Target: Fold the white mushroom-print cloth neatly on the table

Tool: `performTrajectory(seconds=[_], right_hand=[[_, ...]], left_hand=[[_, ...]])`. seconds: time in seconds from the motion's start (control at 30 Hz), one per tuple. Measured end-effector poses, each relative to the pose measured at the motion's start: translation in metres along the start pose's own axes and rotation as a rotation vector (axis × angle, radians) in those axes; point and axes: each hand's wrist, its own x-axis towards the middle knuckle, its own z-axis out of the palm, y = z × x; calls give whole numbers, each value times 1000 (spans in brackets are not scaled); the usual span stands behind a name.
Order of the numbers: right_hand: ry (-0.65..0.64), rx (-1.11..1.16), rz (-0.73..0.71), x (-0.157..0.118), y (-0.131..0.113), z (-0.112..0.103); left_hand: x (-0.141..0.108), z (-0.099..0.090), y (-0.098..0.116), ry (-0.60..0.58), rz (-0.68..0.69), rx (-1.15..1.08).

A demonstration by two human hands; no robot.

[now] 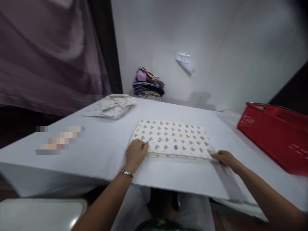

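A white cloth [174, 138] with rows of small grey mushroom-like prints and a few coloured ones lies folded into a flat rectangle on the white-covered table [96, 160]. At its near left corner my left hand [137, 152], with a bracelet on the wrist, has its fingers closed on the cloth. My right hand [225, 158] pinches the near right corner between thumb and fingers. Another pale printed cloth [115, 106], loosely bundled, rests at the table's far left.
A red bag [276, 136] stands on the table's right side. Stacked folded fabrics [148, 84] are beyond the far edge by the wall. A blurred-out item [60, 139] lies at the left. A white stool [43, 215] is at the lower left.
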Motion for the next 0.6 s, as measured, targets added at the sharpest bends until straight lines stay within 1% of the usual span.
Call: performTrajectory(seconds=[0.03,0.07,0.17,0.23,0.3,0.37,0.47,0.53,0.6], right_hand=[[1,62,-20,0,2,1],[-8,124,-9,1,4,2],[-92,361,56,-1,4,6],[-122,490,110,-5,1,7],[-129,569,139,-8,-1,7],[-124,623,124,-8,1,4],[-69,646,52,-4,10,1],[-45,595,38,1,18,2],[-51,520,31,7,26,6]], left_hand=[[0,-1,-2,11,-9,4],[1,-1,-3,20,-15,11],[3,-2,-10,50,-44,64],[5,-3,-16,52,-106,111],[8,-3,-23,9,-183,127],[9,-2,-28,-53,-237,116],[10,-2,-31,-96,-249,100],[10,-3,-32,-124,-252,85],[11,-5,-33,-167,-266,69]])
